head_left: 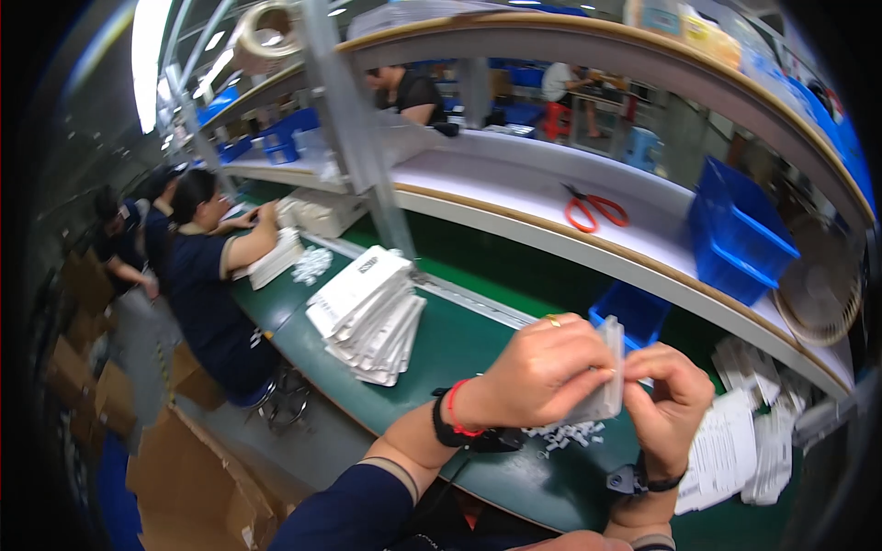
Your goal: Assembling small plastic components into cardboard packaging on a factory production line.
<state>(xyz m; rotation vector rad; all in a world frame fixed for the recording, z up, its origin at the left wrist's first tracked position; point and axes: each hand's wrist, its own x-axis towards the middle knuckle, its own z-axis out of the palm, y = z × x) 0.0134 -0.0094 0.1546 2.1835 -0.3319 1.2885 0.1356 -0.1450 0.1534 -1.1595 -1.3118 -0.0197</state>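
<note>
Above the green bench, my left hand (556,367) grips a thin, flat, translucent white plastic package (612,344), held on edge. My right hand (669,395) is closed, its thumb and fingers pinched together against the package's right side. Whether anything small sits in that pinch is hidden. Beneath the hands lies a loose heap of small white pieces (571,435) on the bench. To the left stands a leaning stack of flat white packs (367,308). More white printed packs (721,450) lie beside my right wrist.
A shelf (514,174) over the bench's back carries red-handled scissors (595,209) and blue bins (740,234). Another blue bin (632,312) sits below it. Left along the bench (441,344), a co-worker (207,275) handles white packs. An open cardboard box (197,477) stands lower left.
</note>
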